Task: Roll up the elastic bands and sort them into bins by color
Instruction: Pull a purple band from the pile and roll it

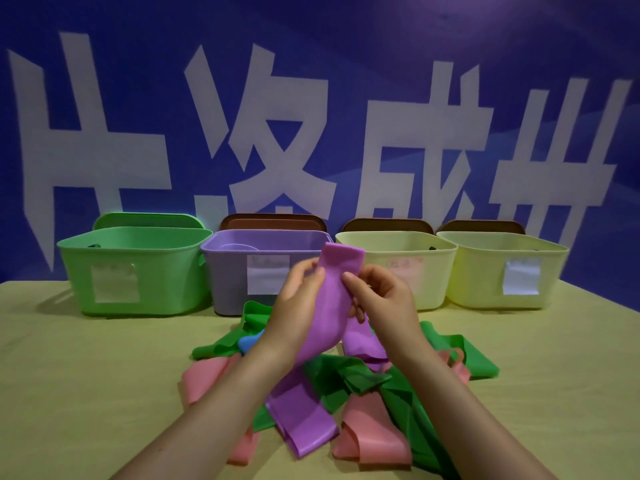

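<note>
Both hands held one purple band [329,299] lifted above the worktop [86,358]. The left hand [294,306] clenched its lower length while the right hand [377,299] pinched its edge, seemingly to keep it taut for rolling. Below the grip lay the loose pile of bands [346,393]. Just beyond the grip stood the purple bin [228,271], probably where it belonged.

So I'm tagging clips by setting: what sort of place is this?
Probably a staged demo or recording station, not a home: a blue banner with large white characters, four labelled bins lined up, and a cloth-covered table.
</note>
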Action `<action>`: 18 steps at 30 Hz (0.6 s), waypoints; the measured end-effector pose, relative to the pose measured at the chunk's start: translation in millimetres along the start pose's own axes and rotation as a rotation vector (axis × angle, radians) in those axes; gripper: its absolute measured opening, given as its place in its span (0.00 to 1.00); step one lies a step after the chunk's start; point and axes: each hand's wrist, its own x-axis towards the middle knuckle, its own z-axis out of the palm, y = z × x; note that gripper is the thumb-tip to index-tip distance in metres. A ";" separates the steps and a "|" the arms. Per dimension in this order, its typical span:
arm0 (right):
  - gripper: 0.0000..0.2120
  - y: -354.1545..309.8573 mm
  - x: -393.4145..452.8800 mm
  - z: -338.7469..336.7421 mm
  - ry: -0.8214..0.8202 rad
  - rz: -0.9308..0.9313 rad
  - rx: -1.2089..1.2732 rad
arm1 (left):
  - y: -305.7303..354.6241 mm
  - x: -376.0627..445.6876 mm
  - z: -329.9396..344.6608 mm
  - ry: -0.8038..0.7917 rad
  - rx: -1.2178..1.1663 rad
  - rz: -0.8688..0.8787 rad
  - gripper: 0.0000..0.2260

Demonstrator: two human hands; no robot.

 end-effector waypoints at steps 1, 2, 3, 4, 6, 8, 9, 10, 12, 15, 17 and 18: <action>0.11 1.0 0.6 -0.6 0.020 0.004 -0.006 | -2.6 0.0 0.5 -0.012 0.059 -0.012 0.07; 0.11 2.0 0.7 -0.9 0.031 0.011 -0.014 | -5.7 0.0 0.9 -0.024 0.108 -0.021 0.09; 0.11 3.0 0.6 -0.5 0.034 0.017 -0.021 | -7.5 -0.3 1.5 -0.030 0.147 -0.026 0.10; 0.10 4.3 0.4 -0.1 0.031 0.024 -0.023 | -9.2 -0.4 1.8 -0.029 0.181 -0.030 0.11; 0.07 3.4 -0.5 0.6 0.020 0.035 0.001 | -11.0 -0.4 1.9 -0.022 0.217 -0.024 0.10; 0.06 0.2 -1.1 -0.1 0.025 0.041 0.049 | -13.1 1.1 1.7 -0.029 0.230 -0.037 0.10; 0.08 -1.5 -1.3 -0.8 0.031 0.038 0.067 | -13.7 1.3 2.0 -0.032 0.216 -0.058 0.10; 0.11 -2.6 -1.7 -1.6 0.033 0.023 0.074 | -13.8 1.4 1.9 -0.029 0.188 -0.082 0.10; 0.15 -3.5 -3.1 -2.1 0.003 -0.033 0.053 | -11.9 1.2 2.3 -0.001 0.090 -0.129 0.11; 0.16 -2.0 -4.4 -1.5 -0.069 -0.104 -0.007 | -5.3 0.1 0.7 -0.002 -0.111 -0.180 0.09; 0.14 1.7 -3.7 -2.1 -0.088 -0.175 -0.107 | -3.3 -0.6 -1.0 -0.028 -0.182 -0.199 0.08; 0.14 4.0 -2.9 -3.1 -0.088 -0.237 -0.199 | -3.7 -0.3 -1.8 -0.027 -0.192 -0.210 0.08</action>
